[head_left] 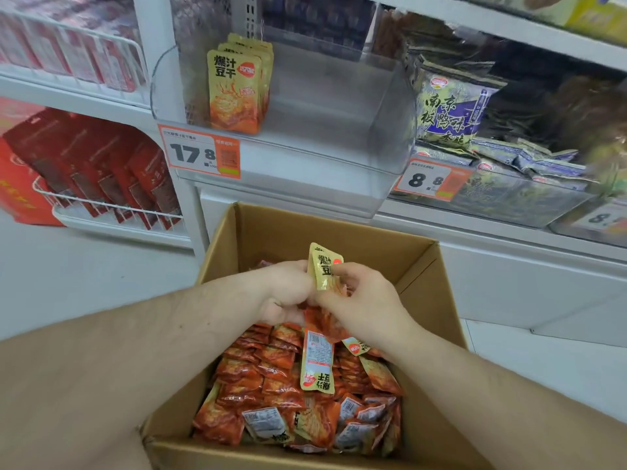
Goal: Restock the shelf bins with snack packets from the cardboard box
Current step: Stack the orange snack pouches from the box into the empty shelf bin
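Snack packets, yellow-and-orange foil pouches (298, 378), fill the open brown cardboard box (420, 290) too thickly to count. Both hands meet above its far end: the left hand (288, 293) and right hand (359, 300) pinch several packets together, one yellow packet (324, 268) upright. Three matching pouches (237, 86) stand at the left edge of the clear plastic shelf bin (383, 130).

One cardboard box (291, 232), two price tags (200, 151) – three upright packets (234, 91) in the clear bin (383, 137).
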### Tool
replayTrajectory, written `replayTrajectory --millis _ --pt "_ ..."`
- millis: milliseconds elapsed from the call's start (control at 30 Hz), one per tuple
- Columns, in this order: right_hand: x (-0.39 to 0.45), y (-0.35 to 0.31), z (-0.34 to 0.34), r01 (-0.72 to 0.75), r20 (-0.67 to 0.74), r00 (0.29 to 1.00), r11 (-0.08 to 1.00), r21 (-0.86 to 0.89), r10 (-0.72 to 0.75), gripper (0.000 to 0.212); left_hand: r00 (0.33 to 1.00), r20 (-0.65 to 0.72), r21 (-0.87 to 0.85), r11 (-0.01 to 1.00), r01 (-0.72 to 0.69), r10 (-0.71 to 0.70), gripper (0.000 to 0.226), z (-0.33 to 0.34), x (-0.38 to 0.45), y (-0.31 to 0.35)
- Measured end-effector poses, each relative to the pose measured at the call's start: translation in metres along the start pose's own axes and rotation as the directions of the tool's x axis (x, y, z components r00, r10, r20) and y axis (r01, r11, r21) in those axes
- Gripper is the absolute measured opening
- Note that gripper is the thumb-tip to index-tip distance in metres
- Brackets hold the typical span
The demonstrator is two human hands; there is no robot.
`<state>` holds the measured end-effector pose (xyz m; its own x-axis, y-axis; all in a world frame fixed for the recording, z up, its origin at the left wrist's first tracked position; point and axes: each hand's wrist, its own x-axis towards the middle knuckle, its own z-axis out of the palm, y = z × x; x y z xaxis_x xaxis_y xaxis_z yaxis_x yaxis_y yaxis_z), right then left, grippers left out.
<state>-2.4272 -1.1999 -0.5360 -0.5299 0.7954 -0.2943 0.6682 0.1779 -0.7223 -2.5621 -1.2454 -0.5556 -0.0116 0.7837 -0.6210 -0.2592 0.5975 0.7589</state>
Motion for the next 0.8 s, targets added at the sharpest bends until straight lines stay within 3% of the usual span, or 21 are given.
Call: replayTrajectory --millis 100,167,233,300,400,467,667,800 --pt "0.007 0.006 -0.003 -0.008 -0.119 0.993 0.994 0.109 0.021 0.03 0.998 0.048 -0.053 0.998 -0.037 0.04 0.058 -0.002 -0.007 0.001" --pt "0.01 0.009 -0.009 -0.022 -0.166 0.985 0.99 0.139 0.045 0.038 0.996 0.072 -0.068 0.996 -0.053 0.058 0.063 0.0 -0.01 0.004" --pt "0.01 0.009 -0.015 -0.074 -0.167 0.981 0.987 0.14 0.097 0.063 0.994 0.072 -0.047 0.996 -0.078 0.081 0.068 0.002 -0.012 0.007" --pt "0.009 0.007 -0.019 -0.127 -0.1 0.983 0.968 0.219 0.152 0.069 0.991 0.082 -0.025 0.994 -0.107 0.109 0.064 0.004 -0.016 0.012" --pt "0.009 0.005 -0.022 -0.151 0.016 0.988 0.929 0.337 0.155 0.032 0.977 0.152 0.076 0.984 -0.163 0.15 0.047 0.006 -0.021 0.016" --pt "0.007 0.003 -0.023 -0.158 0.034 0.987 0.917 0.365 0.156 0.022 0.973 0.156 0.119 0.975 -0.188 0.169 0.042 0.006 -0.022 0.016" --pt "0.01 -0.008 -0.035 -0.17 0.118 0.984 0.917 0.36 0.136 0.023 0.964 0.178 0.16 0.961 -0.226 0.197 0.04 -0.002 -0.029 0.028" --pt "0.019 -0.019 -0.045 -0.148 0.196 0.978 0.891 0.429 0.069 0.013 0.954 0.14 0.135 0.95 -0.283 0.264 0.04 -0.011 -0.035 0.044"
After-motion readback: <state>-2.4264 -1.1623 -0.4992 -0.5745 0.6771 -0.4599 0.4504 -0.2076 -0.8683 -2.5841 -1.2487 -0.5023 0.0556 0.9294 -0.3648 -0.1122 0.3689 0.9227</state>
